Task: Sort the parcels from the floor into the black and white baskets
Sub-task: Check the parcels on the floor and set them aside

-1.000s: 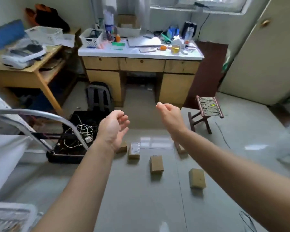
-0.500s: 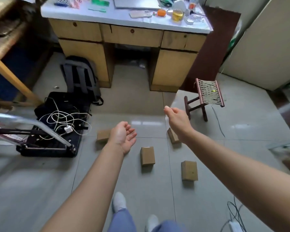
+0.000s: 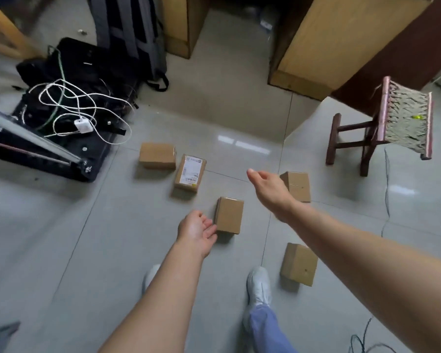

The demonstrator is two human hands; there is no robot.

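Several brown cardboard parcels lie on the grey tiled floor. A plain one [image 3: 157, 155] lies furthest left, and one with a white label [image 3: 190, 172] is beside it. My left hand [image 3: 196, 230] is open, palm up, its fingertips right at the left side of the middle parcel [image 3: 229, 215]. My right hand [image 3: 267, 187] reaches forward with loosely curled fingers and holds nothing; it partly covers another parcel [image 3: 298, 186]. A further parcel [image 3: 299, 264] lies near my right foot. No black or white basket is in view.
A black case [image 3: 61, 138] with white cables and a metal frame lies at the left, a grey backpack [image 3: 131, 34] behind it. A wooden desk [image 3: 341, 42] stands at the back, a small woven stool [image 3: 382, 128] at the right. My shoes [image 3: 259, 286] are below.
The view has tilted down and closer to the floor. Both hands have dropped toward the parcels; my left hand now reaches the middle parcel.
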